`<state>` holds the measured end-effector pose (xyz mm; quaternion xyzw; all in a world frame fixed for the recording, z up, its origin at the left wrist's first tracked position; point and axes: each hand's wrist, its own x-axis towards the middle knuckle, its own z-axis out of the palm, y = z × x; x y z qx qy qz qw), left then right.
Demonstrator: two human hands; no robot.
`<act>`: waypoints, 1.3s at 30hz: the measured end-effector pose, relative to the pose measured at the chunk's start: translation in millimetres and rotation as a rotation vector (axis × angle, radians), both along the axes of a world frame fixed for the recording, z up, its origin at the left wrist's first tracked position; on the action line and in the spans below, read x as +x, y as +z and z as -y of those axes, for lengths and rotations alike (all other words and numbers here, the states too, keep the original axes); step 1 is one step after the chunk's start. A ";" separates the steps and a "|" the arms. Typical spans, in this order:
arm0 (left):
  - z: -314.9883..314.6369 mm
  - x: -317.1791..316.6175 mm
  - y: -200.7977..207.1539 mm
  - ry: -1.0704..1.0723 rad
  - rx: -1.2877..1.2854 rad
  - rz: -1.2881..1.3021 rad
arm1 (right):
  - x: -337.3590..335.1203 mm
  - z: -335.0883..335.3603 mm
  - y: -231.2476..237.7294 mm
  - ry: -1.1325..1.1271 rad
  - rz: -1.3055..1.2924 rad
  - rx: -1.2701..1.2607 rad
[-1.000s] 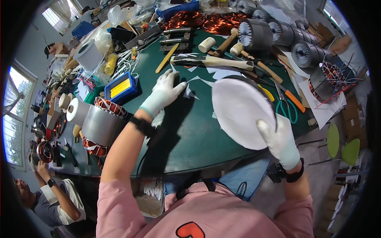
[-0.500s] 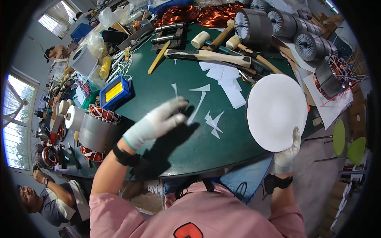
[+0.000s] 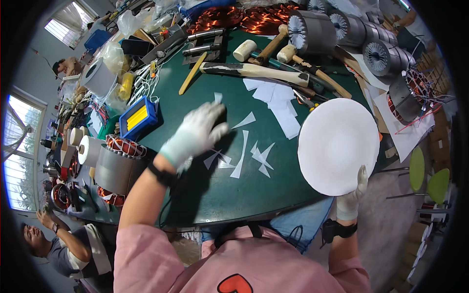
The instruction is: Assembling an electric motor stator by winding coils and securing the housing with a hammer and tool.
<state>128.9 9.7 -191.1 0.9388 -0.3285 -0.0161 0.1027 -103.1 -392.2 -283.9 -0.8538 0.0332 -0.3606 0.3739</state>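
Observation:
A large round white disc [image 3: 337, 146] is held up at the right by my right hand [image 3: 349, 200]. That hand wears a white glove; its thumb lies over the disc's lower edge, the other fingers hidden behind. My left hand [image 3: 198, 129], gloved too, reaches over the green table with fingers stretched and thumb apart. A small white paper scrap [image 3: 218, 97] shows just past its fingertips; whether they touch is unclear. Several pointed paper scraps [image 3: 263, 155] lie between my hands, with one long narrow scrap [image 3: 243, 154] and a triangular scrap [image 3: 245, 120].
White paper strips [image 3: 279, 105] lie below mallets [image 3: 245, 50] and a long wooden handle [image 3: 254, 71]. A blue box [image 3: 138, 118] with yellow pieces stands left, near a wound metal core [image 3: 117, 168]. Metal cores [image 3: 312, 31] and copper coils [image 3: 268, 20] fill the back. A person [image 3: 73, 249] sits lower left.
My left hand has moved forward and slightly right over the table, uncovering scraps beside its wrist. The disc in my right hand has shifted slightly left and nearer to me.

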 end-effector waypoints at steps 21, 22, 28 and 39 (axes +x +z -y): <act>82.1 -72.6 -6.7 -0.391 -0.107 0.038 | -52.5 -20.8 70.1 0.112 0.098 0.931; 80.5 -84.4 -8.9 -0.444 -0.127 0.054 | -55.3 -21.4 70.8 0.113 0.092 0.969; -17.9 -152.6 8.8 -0.359 -0.122 -0.065 | -43.5 -34.2 46.9 -0.166 -0.005 0.271; -202.5 -369.7 28.6 0.874 -0.124 0.111 | 65.6 -125.9 103.1 0.498 -0.378 1.411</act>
